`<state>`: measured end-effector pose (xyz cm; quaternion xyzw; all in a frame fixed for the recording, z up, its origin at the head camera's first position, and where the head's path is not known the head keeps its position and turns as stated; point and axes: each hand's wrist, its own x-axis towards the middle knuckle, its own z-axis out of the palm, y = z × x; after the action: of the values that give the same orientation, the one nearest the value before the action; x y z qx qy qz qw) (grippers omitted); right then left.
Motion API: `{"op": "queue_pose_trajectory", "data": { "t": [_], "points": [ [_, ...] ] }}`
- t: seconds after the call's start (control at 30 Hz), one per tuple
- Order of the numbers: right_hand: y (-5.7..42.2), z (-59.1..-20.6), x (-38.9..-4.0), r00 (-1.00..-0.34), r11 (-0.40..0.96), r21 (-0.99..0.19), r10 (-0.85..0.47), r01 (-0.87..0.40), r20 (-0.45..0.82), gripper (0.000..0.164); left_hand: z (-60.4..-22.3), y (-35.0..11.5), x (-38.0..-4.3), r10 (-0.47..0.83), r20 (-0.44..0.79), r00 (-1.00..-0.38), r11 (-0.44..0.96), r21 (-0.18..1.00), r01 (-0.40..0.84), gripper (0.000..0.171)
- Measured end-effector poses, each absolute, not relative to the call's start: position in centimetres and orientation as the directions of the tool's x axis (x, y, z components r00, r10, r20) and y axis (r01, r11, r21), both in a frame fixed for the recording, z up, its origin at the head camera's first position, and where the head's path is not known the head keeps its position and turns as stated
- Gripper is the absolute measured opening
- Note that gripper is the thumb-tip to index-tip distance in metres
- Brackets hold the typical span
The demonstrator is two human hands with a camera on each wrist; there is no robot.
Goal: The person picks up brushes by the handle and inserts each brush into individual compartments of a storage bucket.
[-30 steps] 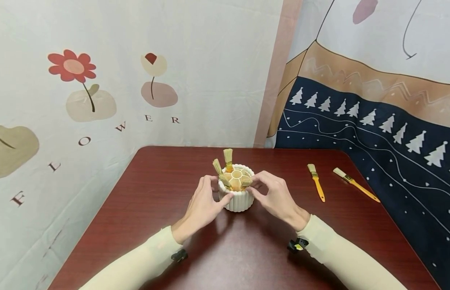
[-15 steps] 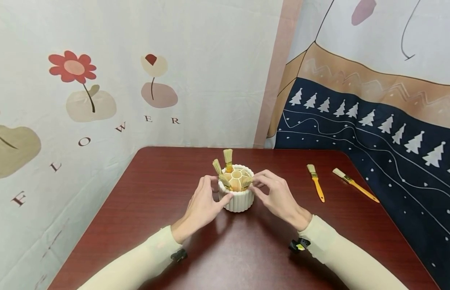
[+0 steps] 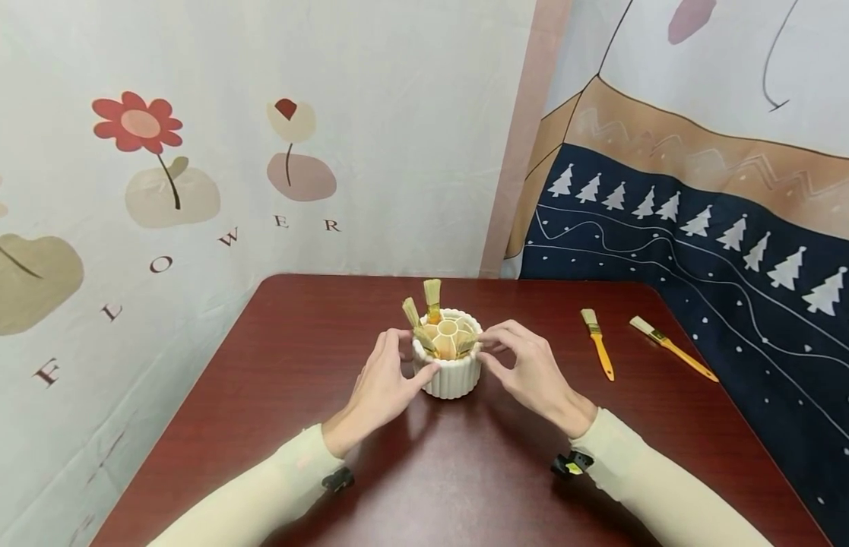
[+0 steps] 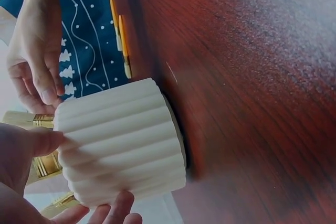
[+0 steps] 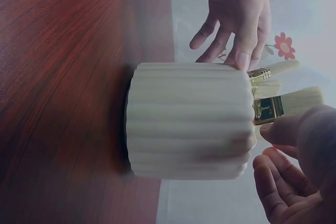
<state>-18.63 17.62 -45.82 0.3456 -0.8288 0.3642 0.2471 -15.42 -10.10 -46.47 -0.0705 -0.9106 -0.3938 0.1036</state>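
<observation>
A white fluted pot (image 3: 451, 379) stands upright on the table, its inside divided into round, petal-like compartments. Several paintbrushes stand in it bristles up, among them a back one (image 3: 432, 295) and one leaning left (image 3: 410, 311). My left hand (image 3: 385, 384) holds the pot from the left, thumb at the front rim and fingers along its side. Just right of the rim is my right hand (image 3: 530, 372), fingers loosely bent and holding nothing, near the front-right brush (image 3: 467, 345). In the right wrist view, its thumb and fingertips are apart. The brush handles are hidden inside the pot.
Two more yellow-handled paintbrushes, one nearer (image 3: 597, 346) and one farther right (image 3: 673, 349), lie on the dark red table (image 3: 294, 342). Printed cloths hang behind the table and along its right side.
My right hand has let go of the front-right brush and drawn slightly right, away from the rim. The left hand has stayed on the pot.
</observation>
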Motion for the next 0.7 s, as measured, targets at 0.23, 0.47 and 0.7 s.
{"op": "queue_pose_trajectory", "data": {
  "t": [0.23,0.47,0.7],
  "points": [
    [18.2,-45.8,-18.6,-0.653,0.514,-0.436,-0.386,-0.739,0.651,0.033,-46.4,-10.4,-15.5,0.047,0.236,-0.971,0.688,0.697,0.203,0.062],
    [18.9,-45.8,-18.7,-0.687,0.544,-0.453,-0.372,-0.707,0.625,0.032,-46.2,-10.9,-15.6,0.077,0.241,-0.968,0.686,0.691,0.226,0.065],
    [20.1,-45.9,-18.8,-0.705,0.589,-0.439,-0.354,-0.678,0.615,0.030,-46.0,-11.5,-15.9,0.131,0.268,-0.954,0.694,0.662,0.282,0.061]
  ]
}}
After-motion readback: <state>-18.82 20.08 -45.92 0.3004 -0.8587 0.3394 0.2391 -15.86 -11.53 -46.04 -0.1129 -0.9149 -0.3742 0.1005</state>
